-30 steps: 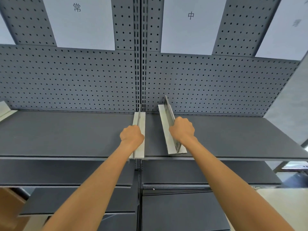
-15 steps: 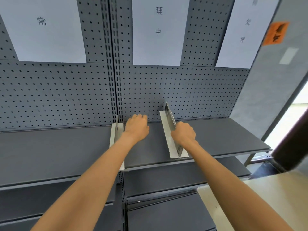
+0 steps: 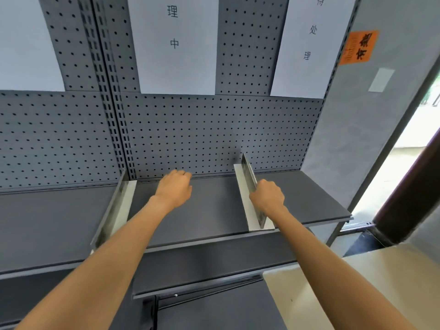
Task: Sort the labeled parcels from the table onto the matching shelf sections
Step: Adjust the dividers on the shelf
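Grey metal makes up the shelf, and 2 shiny metal dividers stand on it. The right hand grips the right divider with curled fingers, while the left hand hovers over the shelf between the dividers, fingers loosely bent and holding nothing, away from the left divider. No parcels show; white paper labels hang on the pegboard above.
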